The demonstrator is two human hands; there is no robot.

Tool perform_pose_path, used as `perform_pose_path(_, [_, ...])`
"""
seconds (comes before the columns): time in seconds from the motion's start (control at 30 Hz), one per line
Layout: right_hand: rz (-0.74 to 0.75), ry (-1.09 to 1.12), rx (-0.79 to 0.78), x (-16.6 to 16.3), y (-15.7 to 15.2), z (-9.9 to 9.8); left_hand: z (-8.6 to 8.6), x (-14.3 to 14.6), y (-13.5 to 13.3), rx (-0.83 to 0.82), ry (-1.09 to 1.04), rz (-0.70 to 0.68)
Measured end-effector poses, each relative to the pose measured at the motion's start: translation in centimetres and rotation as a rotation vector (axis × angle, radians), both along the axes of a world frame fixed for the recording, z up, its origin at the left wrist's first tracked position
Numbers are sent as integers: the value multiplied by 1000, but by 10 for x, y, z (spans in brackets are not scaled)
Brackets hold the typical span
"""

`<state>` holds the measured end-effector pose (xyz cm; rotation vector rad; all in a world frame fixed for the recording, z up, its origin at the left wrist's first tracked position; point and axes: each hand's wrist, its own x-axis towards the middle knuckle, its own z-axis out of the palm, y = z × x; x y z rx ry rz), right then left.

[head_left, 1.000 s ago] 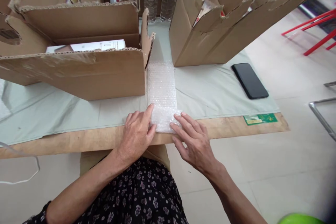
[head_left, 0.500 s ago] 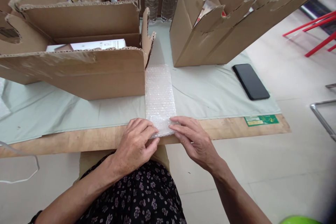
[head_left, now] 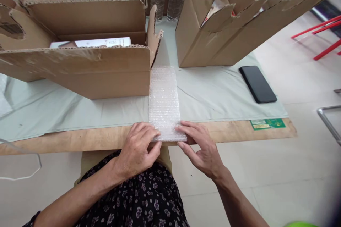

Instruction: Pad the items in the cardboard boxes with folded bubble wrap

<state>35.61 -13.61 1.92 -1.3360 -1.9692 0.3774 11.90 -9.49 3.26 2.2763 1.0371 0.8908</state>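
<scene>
A flat, narrow strip of bubble wrap lies lengthwise on the table, its near end at the wooden front edge. My left hand holds the near left corner, fingers on top and thumb just below the edge. At the near right corner is my right hand; its fingertips rest on the wrap's right side, and the thumb is spread apart from them. The wrap's far end lies beside a cardboard box.
Another cardboard box stands to the right, with two water bottles between the boxes at the back. A black phone lies on the pale green cloth. A white cable hangs at the left.
The wrap's near end now lies flatter and squarer along the table edge. My right hand has shifted slightly right, its thumb and fingers now farther apart. My left hand stays at its corner.
</scene>
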Motion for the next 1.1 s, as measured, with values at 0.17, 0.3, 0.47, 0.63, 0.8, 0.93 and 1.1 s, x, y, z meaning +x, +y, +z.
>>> perform_pose_path(0.17, [-164,-8,80,-7,2,-3,3,4,18,-22,15,44])
perform_pose_path(0.3, [-186,-121,245,-9,2,-1,0,13,34,20,66,53])
perform_pose_path(0.47, [-44,-273,191,-10,7,0,-4,15,39,103,154,92])
perform_pose_path(0.63, [3,-209,138,-5,16,3,3,1,24,134,74,13])
perform_pose_path(0.8, [76,-72,-10,-1,15,15,8,-4,16,37,10,-52])
perform_pose_path(0.93, [-62,-109,102,-1,11,13,1,4,28,70,67,49])
perform_pose_path(1.1, [-15,-281,147,-5,9,2,-5,7,38,90,129,131])
